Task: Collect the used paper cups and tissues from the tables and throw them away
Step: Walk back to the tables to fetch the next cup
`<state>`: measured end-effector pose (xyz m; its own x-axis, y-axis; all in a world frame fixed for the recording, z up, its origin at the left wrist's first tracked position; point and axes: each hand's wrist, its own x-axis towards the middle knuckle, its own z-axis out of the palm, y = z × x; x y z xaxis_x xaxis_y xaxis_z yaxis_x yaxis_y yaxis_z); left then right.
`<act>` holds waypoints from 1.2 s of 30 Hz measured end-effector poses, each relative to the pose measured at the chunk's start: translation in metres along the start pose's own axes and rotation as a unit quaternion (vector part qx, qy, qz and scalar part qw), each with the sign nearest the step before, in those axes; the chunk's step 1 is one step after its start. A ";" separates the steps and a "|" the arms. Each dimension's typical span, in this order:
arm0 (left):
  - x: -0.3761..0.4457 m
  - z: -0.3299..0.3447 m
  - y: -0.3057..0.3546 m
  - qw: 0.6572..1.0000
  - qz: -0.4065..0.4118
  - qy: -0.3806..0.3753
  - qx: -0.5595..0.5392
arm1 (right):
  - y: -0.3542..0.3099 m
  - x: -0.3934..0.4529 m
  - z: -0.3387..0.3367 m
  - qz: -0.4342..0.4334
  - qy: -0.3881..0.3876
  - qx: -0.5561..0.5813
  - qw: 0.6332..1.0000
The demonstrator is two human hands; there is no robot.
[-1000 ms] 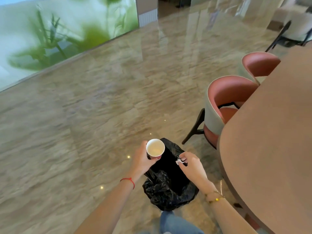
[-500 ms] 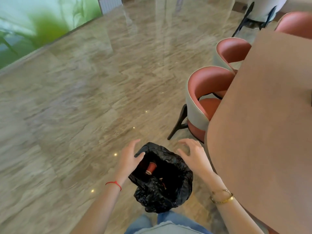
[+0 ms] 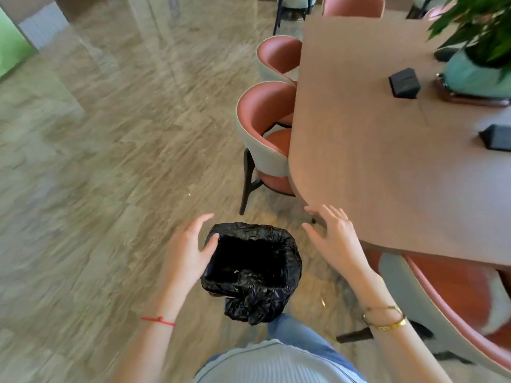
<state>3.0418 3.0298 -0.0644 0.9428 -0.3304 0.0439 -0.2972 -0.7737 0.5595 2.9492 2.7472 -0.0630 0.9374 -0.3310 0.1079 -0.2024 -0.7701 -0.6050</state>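
Observation:
A bin lined with a black bag (image 3: 257, 294) stands on the floor just in front of me, its mouth open and dark inside; a small pale scrap shows near the bottom. My left hand (image 3: 188, 250) hovers at the bin's left rim, empty, fingers spread, thumb close to the bag's edge. My right hand (image 3: 331, 239) is to the right of the bin, empty, with fingers apart, close to the near corner of the brown table (image 3: 373, 147). No cup or tissue is visible on the table.
Two pink-and-grey chairs (image 3: 265, 134) are tucked along the table's left side, and another chair (image 3: 456, 299) sits at the lower right. On the table stand two small black boxes (image 3: 404, 82) and a potted plant (image 3: 475, 51). Marble floor stretches to the left.
The paper cup left my left hand and the tissue left my right; both fell into the bin. Both hands opened and drew apart, and my view swung right toward the table.

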 end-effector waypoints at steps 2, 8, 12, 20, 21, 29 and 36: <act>-0.008 -0.002 0.007 0.999 0.035 -0.012 0.005 | 0.002 -0.032 -0.008 0.029 0.028 -0.009 0.999; -0.029 0.011 0.042 0.985 0.156 -0.069 -0.016 | 0.009 -0.134 -0.035 0.139 0.109 -0.015 0.984; -0.046 0.035 0.083 0.966 0.222 -0.126 -0.044 | 0.015 -0.197 -0.060 0.204 0.166 -0.012 0.965; -0.098 0.098 0.198 0.899 0.364 -0.228 -0.079 | 0.056 -0.322 -0.101 0.307 0.288 -0.016 0.907; -0.108 0.109 0.217 0.890 0.378 -0.239 -0.083 | 0.064 -0.339 -0.109 0.313 0.303 -0.017 0.900; -0.221 0.209 0.383 0.824 0.468 -0.296 -0.116 | 0.141 -0.490 -0.203 0.408 0.377 -0.057 0.830; -0.315 0.277 0.503 0.762 0.528 -0.349 -0.139 | 0.202 -0.597 -0.272 0.468 0.416 -0.078 0.776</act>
<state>2.5533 2.5954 -0.0262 -0.1384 -0.9713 0.1935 -0.6997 0.2342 0.6750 2.2719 2.6408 -0.0344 -0.1336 -0.9727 0.1895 -0.7767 -0.0160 -0.6297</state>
